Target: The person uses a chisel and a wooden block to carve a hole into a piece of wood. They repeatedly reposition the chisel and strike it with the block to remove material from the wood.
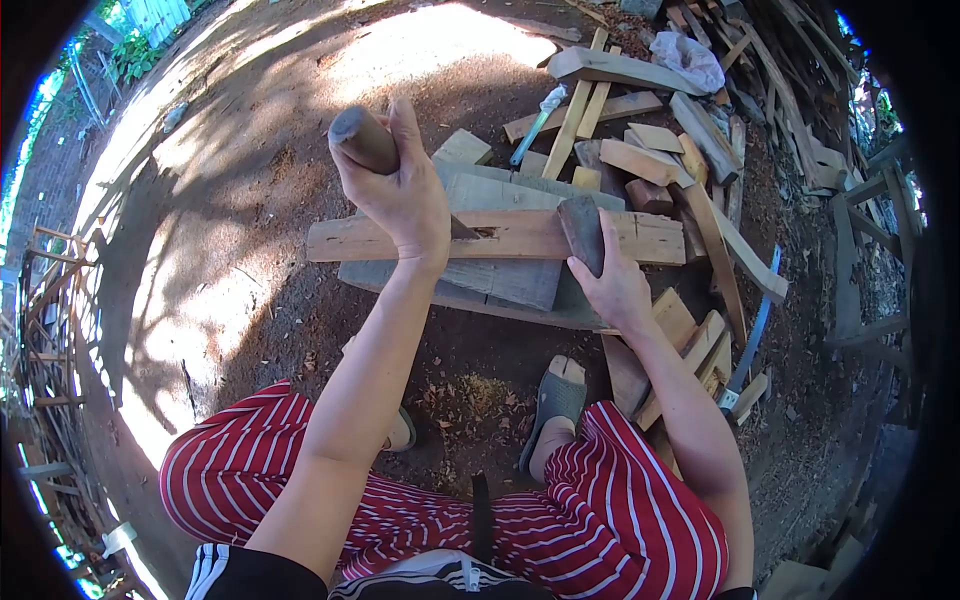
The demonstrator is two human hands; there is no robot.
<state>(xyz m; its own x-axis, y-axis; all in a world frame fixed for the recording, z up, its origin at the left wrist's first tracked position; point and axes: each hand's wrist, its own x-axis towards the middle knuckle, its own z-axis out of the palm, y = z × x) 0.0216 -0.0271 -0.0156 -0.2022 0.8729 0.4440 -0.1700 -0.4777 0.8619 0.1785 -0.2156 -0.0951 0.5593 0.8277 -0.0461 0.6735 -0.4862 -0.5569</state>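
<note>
My left hand (405, 195) is wrapped round a thick, dark, round-ended handle (368, 143), held upright above the left part of a long wooden beam (350, 241). A blade-like part shows at the beam just right of my left wrist, beside a small cut slot (486, 232). My right hand (615, 288) grips a dark block-like piece (582, 235) that lies across the beam's right part. Under the beam are grey boards (515, 283). What the dark block is, I cannot tell.
Wood offcuts (640, 160) pile up behind and to the right. A green-handled tool (540, 122), a blue saw (762, 318) and a plastic bag (688, 62) lie among them. Sandalled feet (560, 397) rest on the dirt ground near the boards.
</note>
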